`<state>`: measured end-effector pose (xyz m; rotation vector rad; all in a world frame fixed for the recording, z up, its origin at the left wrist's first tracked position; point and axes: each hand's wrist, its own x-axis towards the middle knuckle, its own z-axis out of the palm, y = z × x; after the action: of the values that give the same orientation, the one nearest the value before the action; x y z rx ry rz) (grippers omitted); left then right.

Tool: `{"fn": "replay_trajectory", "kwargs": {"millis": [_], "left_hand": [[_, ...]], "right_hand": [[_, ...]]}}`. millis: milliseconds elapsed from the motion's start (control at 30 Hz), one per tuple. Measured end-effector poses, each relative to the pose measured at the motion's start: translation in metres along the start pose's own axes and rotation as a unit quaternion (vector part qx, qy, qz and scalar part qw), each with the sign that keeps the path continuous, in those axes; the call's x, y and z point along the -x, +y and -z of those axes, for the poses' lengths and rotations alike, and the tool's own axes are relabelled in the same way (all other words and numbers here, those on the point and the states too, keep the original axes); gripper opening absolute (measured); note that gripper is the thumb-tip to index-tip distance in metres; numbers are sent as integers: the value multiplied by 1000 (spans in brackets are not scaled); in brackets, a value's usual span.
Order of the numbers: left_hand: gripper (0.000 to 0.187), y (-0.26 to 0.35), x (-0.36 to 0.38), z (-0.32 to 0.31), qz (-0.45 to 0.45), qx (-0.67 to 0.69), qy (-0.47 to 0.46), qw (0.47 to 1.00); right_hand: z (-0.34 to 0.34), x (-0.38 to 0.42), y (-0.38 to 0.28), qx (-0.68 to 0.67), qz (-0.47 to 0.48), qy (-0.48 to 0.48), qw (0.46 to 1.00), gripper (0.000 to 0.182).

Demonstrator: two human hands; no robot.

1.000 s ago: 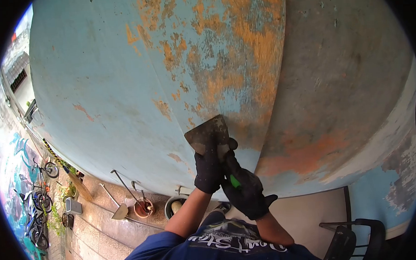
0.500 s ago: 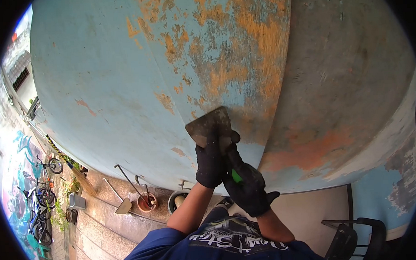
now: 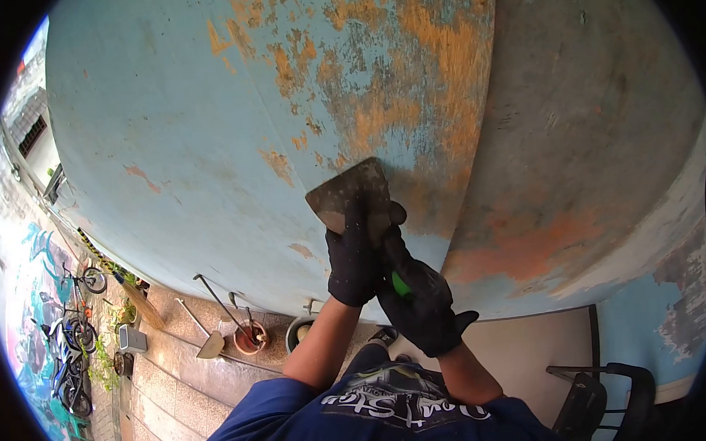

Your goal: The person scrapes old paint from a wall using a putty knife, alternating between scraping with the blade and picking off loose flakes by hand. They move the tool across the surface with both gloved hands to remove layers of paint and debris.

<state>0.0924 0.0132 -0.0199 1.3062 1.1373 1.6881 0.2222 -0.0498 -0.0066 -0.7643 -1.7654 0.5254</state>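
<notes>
A wide, dirty scraper blade (image 3: 348, 191) lies against the blue wall (image 3: 185, 157), at the lower edge of a patch of peeling orange and grey paint (image 3: 388, 120). My left hand (image 3: 352, 260), in a black glove, has its fingers pressed on the back of the blade. Just to its right my right hand (image 3: 420, 304), also black-gloved, is wrapped round the scraper's handle, and a bit of its green part (image 3: 401, 284) shows between the fingers. The two hands touch.
A bare grey wall section (image 3: 577, 124) curves away at the right. Below stand a clay pot (image 3: 251, 338) with tools, a dustpan (image 3: 211, 346), a grey bucket (image 3: 295, 332) and a black chair (image 3: 605, 399). Motorcycles (image 3: 67, 359) are parked at the far left.
Both hands and the scraper have moved slightly up and a little left along the wall. The grip looks the same.
</notes>
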Motion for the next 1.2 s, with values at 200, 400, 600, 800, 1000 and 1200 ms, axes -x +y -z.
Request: {"fn": "replay_trajectory", "kwargs": {"millis": [200, 400, 600, 800, 1000, 1200], "left_hand": [[46, 44, -9, -9, 132, 191, 31, 972], [44, 29, -2, -11, 63, 122, 35, 990], [43, 48, 0, -12, 119, 178, 16, 977], [42, 57, -7, -15, 98, 153, 32, 983], [44, 21, -12, -8, 11, 53, 55, 997], [39, 45, 1, -6, 132, 202, 40, 970]], "right_hand": [[-6, 1, 8, 9, 18, 37, 999, 63], [-8, 3, 8, 33, 7, 33, 999, 62], [2, -2, 1, 33, 13, 14, 999, 62], [9, -13, -1, 40, 3, -15, 999, 61], [2, -11, -3, 16, 14, 6, 1000, 62], [-2, -3, 2, 7, 0, 9, 1000, 65]]}}
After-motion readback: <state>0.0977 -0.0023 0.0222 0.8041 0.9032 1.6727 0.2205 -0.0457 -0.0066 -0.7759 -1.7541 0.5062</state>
